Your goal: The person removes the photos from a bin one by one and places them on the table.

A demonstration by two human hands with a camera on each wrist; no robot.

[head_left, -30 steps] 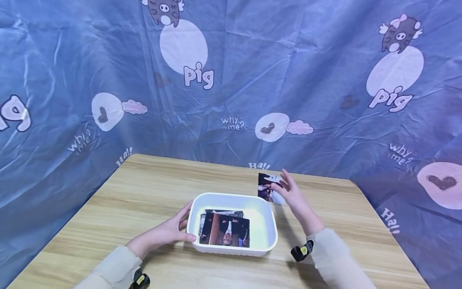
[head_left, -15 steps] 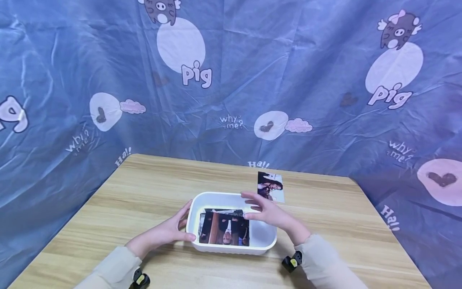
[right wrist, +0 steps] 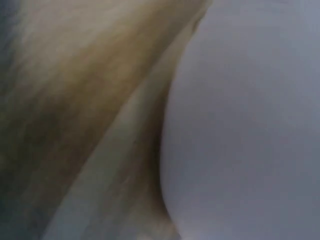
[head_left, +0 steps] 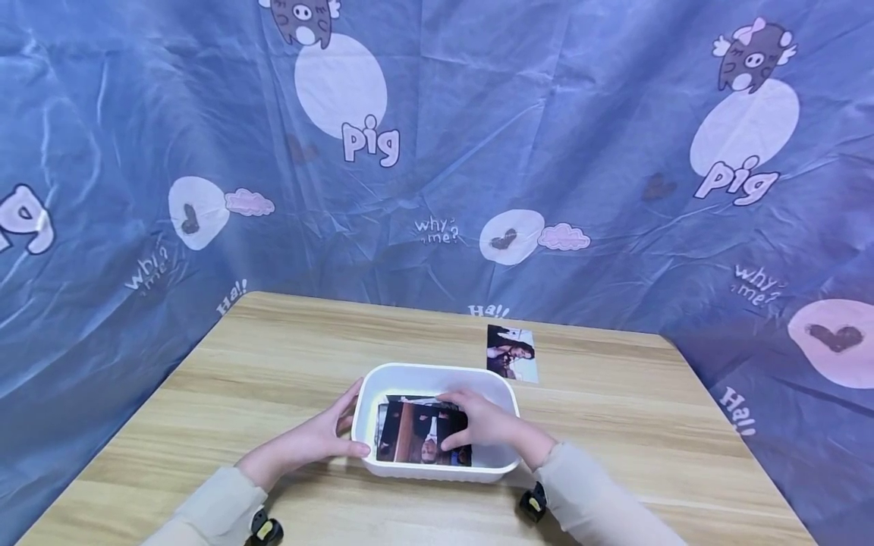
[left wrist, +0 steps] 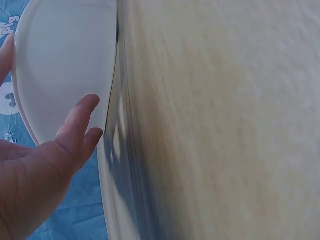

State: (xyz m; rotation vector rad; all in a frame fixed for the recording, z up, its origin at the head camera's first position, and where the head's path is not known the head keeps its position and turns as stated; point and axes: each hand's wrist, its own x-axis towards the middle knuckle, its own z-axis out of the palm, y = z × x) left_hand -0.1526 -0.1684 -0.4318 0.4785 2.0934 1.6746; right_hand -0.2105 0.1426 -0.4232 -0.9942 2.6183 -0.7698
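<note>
A white plastic box (head_left: 505, 388) with rounded corners stands on the wooden table. My left hand (head_left: 319, 432) holds its left end, thumb at the front rim and fingers against the outer wall; in the left wrist view the fingertips (left wrist: 89, 100) touch that wall. Inside lie several photos, the top photo (head_left: 406, 432) dark with a reddish-brown band. My right hand (head_left: 486, 421) reaches into the box over their right side, thumb and fingers spread apart; I cannot tell whether they touch the photos. In the right wrist view, only the blurred box wall (right wrist: 240, 125) and table show.
Another photo (head_left: 510, 353) lies flat on the table behind the box's right end. Wooden tabletop (head_left: 273, 341) extends around the box. A blue printed cloth (head_left: 437, 152) hangs behind the table's back edge.
My right hand has left the photo at the back, moving left and toward me into the box. That photo stays on the table. My left hand keeps its place at the box.
</note>
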